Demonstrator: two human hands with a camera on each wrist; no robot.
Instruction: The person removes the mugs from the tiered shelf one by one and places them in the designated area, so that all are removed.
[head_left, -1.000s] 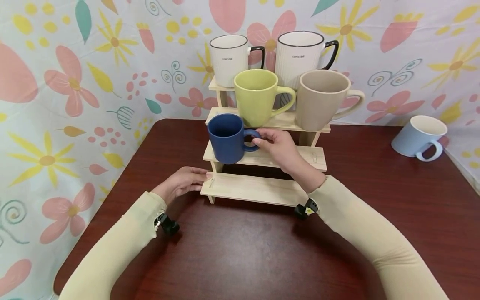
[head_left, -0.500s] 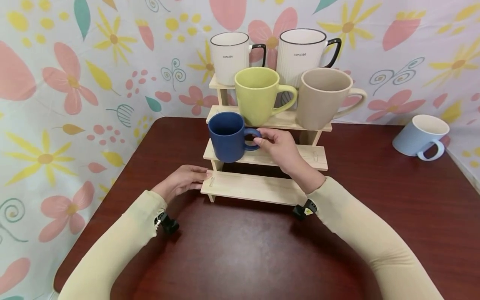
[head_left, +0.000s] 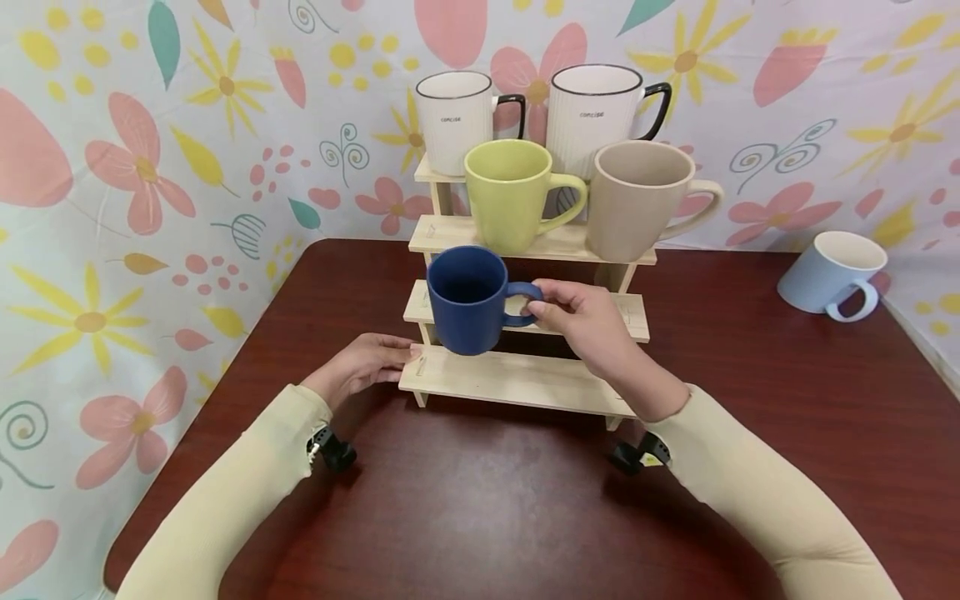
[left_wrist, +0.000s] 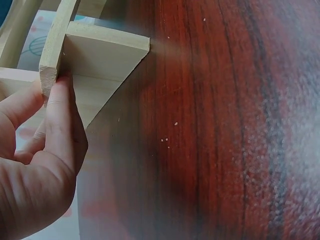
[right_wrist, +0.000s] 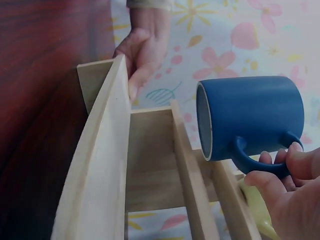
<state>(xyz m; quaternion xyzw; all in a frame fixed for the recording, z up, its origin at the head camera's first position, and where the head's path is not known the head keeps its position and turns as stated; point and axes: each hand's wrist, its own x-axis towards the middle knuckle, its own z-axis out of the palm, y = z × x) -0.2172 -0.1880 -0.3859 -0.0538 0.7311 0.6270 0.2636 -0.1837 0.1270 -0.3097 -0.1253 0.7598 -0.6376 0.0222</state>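
Note:
My right hand [head_left: 588,325] pinches the handle of a dark blue mug [head_left: 468,308], which hangs upright in front of the lower steps of a wooden tiered rack [head_left: 517,382]. In the right wrist view, the blue mug [right_wrist: 255,117] stands apart from the boards, with thumb and fingers [right_wrist: 295,165] on its handle. At the rack's left end, my left hand [head_left: 367,365] grips the edge of the lowest board. The left wrist view shows thumb and fingers on opposite faces of that board [left_wrist: 52,55].
On the rack's upper steps stand a yellow-green mug [head_left: 506,200], a beige mug [head_left: 633,204] and two white mugs with black handles, one left [head_left: 456,125] and one right [head_left: 592,121]. A light blue mug [head_left: 832,275] lies tilted on the dark red table [head_left: 480,500] at far right.
The blue mug has come off the second-lowest step, moving toward me and slightly right in my right hand. My left hand has kept its place on the rack.

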